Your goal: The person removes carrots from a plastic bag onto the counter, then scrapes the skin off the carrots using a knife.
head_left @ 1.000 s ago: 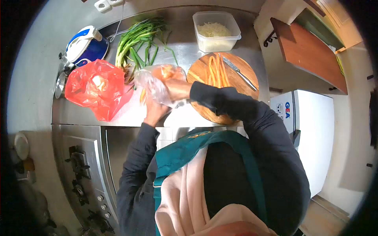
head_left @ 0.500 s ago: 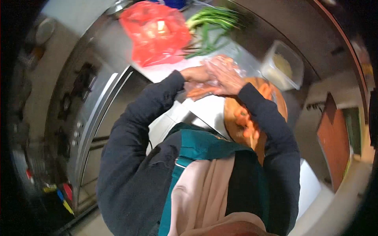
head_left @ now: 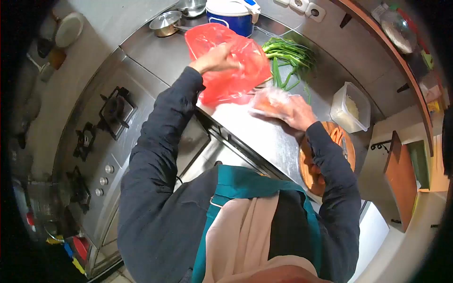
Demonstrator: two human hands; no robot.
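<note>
The clear plastic bag held in the right grip should be squeezed softly; under the left grip, whose pinch cannot be told, is the red plastic bag.

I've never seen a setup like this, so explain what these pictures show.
No machine here: these are a person's own bare hands. Every picture comes from one camera worn on that person's head, looking forward and down. The left hand is at a red plastic bag; whether it grips is unclear. The right hand holds a clear bag with something orange inside. On the metal counter lie green onions, a tub, and a round wooden board with orange strips and a knife.
</note>
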